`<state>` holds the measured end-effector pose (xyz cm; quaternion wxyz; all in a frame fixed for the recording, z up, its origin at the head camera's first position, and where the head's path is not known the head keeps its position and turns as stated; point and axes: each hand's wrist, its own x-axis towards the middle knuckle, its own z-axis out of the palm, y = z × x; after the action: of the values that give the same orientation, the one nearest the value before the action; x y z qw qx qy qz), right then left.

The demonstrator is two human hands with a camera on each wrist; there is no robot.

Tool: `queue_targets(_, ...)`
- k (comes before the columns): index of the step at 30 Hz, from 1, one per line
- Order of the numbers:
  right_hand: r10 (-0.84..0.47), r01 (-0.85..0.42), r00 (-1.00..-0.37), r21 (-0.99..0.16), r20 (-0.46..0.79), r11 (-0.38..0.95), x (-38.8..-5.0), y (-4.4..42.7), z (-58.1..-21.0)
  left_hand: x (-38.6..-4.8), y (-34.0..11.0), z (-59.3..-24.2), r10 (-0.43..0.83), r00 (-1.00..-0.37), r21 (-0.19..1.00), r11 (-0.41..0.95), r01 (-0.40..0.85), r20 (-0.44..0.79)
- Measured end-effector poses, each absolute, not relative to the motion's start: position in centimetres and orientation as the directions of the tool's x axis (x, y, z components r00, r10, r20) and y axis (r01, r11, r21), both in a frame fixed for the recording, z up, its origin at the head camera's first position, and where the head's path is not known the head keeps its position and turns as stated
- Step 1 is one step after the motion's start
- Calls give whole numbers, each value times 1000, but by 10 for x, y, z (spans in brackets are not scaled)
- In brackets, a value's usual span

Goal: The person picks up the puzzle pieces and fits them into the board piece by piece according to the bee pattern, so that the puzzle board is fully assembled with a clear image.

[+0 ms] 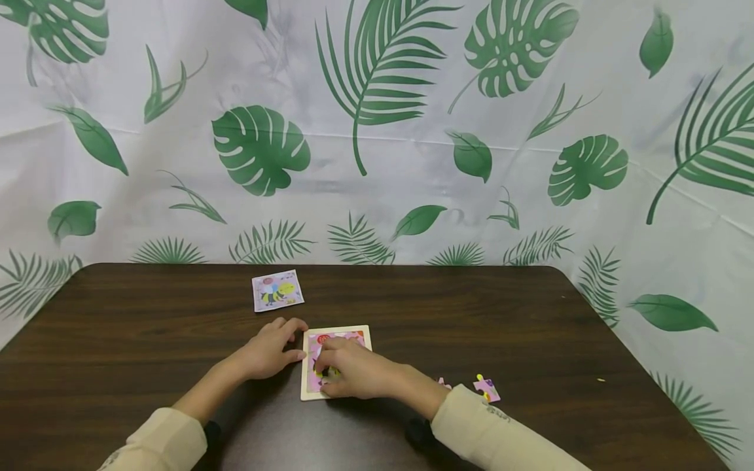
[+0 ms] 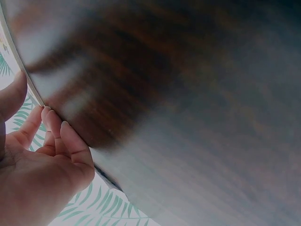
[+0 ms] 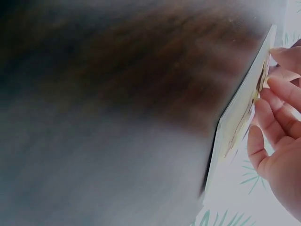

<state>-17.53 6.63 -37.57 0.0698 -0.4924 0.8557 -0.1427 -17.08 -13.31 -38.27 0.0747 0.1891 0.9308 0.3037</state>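
A small jigsaw puzzle board (image 1: 304, 384) with a pale rim and a pink bee picture lies flat on the table in the head view. My left hand (image 1: 265, 352) touches its left side, the thumb at the edge and a forefinger at the upper corner. Over the picture is my right hand (image 1: 360, 370), its bent fingers and thumb touching the pieces and hiding much of them. In the right wrist view, the fingertips of the right hand (image 3: 282, 125) rest on the board (image 3: 235, 120). Whether they pinch a piece is hidden.
A loose pink puzzle piece (image 1: 485, 388) lies right of the board, and another piece (image 1: 443, 383) shows partly behind the right forearm. Beyond the left hand lies a square bee picture card (image 1: 278, 292). The dark wooden table (image 1: 147, 314) meets a leaf-patterned cloth (image 1: 377, 196).
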Motion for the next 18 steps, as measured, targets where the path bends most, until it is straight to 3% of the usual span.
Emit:
queue_targets(9, -834, -807, -552, -258, 12, 531, -175, 70, -375, -172, -134, -385, 387, -922, 582, 756, 299, -30)
queue_targets(18, -833, -819, -553, -199, 17, 539, -175, 71, -374, -172, -135, -383, 391, -920, 592, 750, 294, -38)
